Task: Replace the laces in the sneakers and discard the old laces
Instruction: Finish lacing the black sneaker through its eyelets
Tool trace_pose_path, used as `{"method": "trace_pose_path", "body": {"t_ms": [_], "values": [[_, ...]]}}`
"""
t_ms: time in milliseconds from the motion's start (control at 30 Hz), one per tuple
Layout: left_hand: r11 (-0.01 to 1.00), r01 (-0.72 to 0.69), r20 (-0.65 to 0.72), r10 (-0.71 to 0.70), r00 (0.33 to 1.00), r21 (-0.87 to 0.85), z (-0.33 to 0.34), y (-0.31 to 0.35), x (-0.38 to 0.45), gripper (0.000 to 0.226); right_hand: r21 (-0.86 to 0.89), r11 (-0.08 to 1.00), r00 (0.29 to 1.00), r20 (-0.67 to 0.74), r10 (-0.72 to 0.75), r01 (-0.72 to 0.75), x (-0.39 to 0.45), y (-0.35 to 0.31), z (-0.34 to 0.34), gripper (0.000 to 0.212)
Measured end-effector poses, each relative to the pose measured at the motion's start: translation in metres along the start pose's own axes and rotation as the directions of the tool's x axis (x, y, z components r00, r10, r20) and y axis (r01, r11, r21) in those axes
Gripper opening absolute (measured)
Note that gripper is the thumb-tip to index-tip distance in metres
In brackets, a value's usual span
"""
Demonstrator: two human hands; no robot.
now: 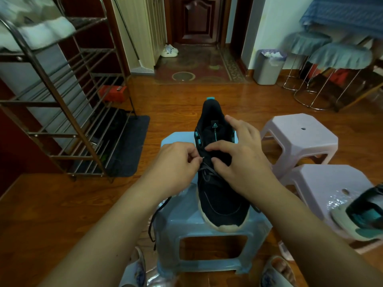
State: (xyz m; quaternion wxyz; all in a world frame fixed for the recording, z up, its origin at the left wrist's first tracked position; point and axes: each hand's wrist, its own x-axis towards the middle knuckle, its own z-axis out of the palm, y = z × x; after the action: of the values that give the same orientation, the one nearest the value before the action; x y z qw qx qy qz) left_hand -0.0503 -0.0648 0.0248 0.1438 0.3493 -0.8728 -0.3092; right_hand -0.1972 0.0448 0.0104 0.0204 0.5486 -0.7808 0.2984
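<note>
Head camera looks down on a dark sneaker (219, 195) lying on a light blue stool (186, 222), toe near me and heel far. My left hand (178, 160) pinches the tip of a dark lace (209, 172) at the left eyelets, and the long end of this lace hangs down over the left side of the stool. My right hand (240, 162) rests on the tongue with thumb and first finger curled on the upper and the other fingers spread; a second sneaker (360, 218) lies on a pale stool (323, 183) at the near right.
</note>
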Motion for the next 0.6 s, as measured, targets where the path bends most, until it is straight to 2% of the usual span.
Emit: {"method": "trace_pose_path", "body": {"t_ms": [100, 267, 333, 500, 600], "values": [[0.994, -0.030, 0.022, 0.028, 0.999, 0.105, -0.005, 0.003, 0.001, 0.021, 0.054, 0.998, 0.999, 0.030, 0.032, -0.034, 0.001, -0.006, 0.003, 0.025], [0.967, -0.002, -0.022, 0.008, 1.000, 0.255, -0.004, 0.012, -0.003, 0.013, 0.103, 0.993, 0.998, 0.037, 0.059, -0.062, 0.003, -0.009, 0.007, 0.021], [0.972, -0.020, -0.021, 0.026, 0.999, 0.235, -0.004, 0.009, -0.003, 0.015, 0.104, 0.991, 0.996, 0.041, 0.081, -0.085, 0.004, -0.008, 0.005, 0.019], [0.998, -0.037, -0.004, 0.038, 0.999, 0.056, -0.002, 0.000, -0.001, 0.020, 0.096, 0.991, 0.995, 0.044, 0.084, -0.088, 0.006, -0.010, 0.004, 0.011], [0.989, -0.042, -0.003, 0.043, 0.999, 0.145, -0.003, 0.001, -0.001, 0.021, 0.114, 0.989, 0.995, 0.060, 0.083, -0.089, 0.007, -0.013, 0.005, 0.008]]}}
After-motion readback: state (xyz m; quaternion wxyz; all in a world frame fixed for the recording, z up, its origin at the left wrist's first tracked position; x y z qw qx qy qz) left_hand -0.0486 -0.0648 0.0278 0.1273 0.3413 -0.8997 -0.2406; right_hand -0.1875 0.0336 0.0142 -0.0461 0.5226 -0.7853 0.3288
